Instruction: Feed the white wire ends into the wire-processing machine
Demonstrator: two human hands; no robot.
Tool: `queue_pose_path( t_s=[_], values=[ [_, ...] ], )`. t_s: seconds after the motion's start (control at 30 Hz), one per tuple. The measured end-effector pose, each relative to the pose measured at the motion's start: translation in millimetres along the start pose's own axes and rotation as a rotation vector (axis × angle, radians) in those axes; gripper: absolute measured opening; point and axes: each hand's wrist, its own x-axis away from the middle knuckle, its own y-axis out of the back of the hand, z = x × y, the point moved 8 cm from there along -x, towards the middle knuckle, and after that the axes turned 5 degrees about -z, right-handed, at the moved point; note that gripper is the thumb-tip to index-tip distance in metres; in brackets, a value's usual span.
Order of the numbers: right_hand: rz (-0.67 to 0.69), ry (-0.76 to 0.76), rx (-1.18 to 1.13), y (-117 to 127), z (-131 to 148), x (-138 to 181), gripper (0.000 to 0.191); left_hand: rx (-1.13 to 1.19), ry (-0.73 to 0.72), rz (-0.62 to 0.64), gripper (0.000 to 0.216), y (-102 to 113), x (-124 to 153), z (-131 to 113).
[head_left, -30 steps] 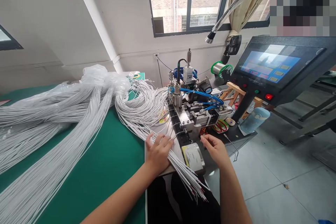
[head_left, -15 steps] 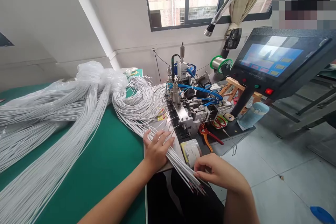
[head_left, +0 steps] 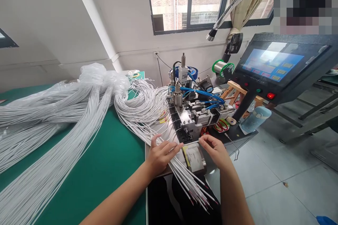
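Observation:
A single white wire [head_left: 191, 142] stretches almost level between my two hands, in front of the machine's front clamp [head_left: 187, 134]. My right hand [head_left: 215, 150] pinches its right end between thumb and fingertips. Further left, my left hand [head_left: 164, 153] has its thumb and index fingertips closed at the same wire, with the little finger raised. Beneath the left hand runs a bundle of white wires [head_left: 182, 174], whose loose ends, some with reddish tips, fan out over my lap. A round metal part with a white label [head_left: 194, 158] lies just below the stretched wire.
The bench machine [head_left: 182, 109] with blue air tubes stands ahead, with a tilted touchscreen [head_left: 273, 59] at right. Coiled white wires [head_left: 139, 102] lie left of it. More long wire bundles [head_left: 71, 140], partly wrapped in plastic, cover the green table [head_left: 113, 182]. A solder spool [head_left: 221, 67] stands behind.
My right hand has moved up and away from the loose wire ends, drawing one wire toward the machine's front. The left hand has shifted slightly right. The view has tilted slightly.

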Motion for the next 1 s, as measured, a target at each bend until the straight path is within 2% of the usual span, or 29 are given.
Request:
queue_pose_path(
  t_s=[0.17, 0.3, 0.37, 0.5, 0.67, 0.87, 1.0],
  values=[
    [-0.057, -0.055, -0.249, -18, -11, -13, 0.039, 0.010, -0.050, 0.030, 0.036, -4, 2, -2],
    [-0.045, -0.081, -0.313, -25, -14, -18, 0.039, -0.032, -0.031, -0.004, 0.033, -3, 1, -2],
    [-0.053, -0.052, -0.240, -22, -12, -20, 0.039, -0.066, 0.008, -0.042, 0.034, 1, 0, -1],
    [-0.077, 0.092, 0.061, -11, 0, -22, 0.034, -0.132, 0.075, -0.078, 0.036, 1, 1, 2],
    [0.006, 0.206, 0.284, -18, 5, -27, 0.030, -0.155, 0.134, -0.057, 0.032, -5, 2, 6],
    [0.126, 0.108, 0.060, -28, -17, -39, 0.032, -0.153, 0.199, 0.004, 0.033, -10, 2, 11],
    [0.118, -0.036, -0.123, -33, -34, -41, 0.035, -0.150, 0.223, 0.034, 0.034, -14, 5, 12]
  ],
)
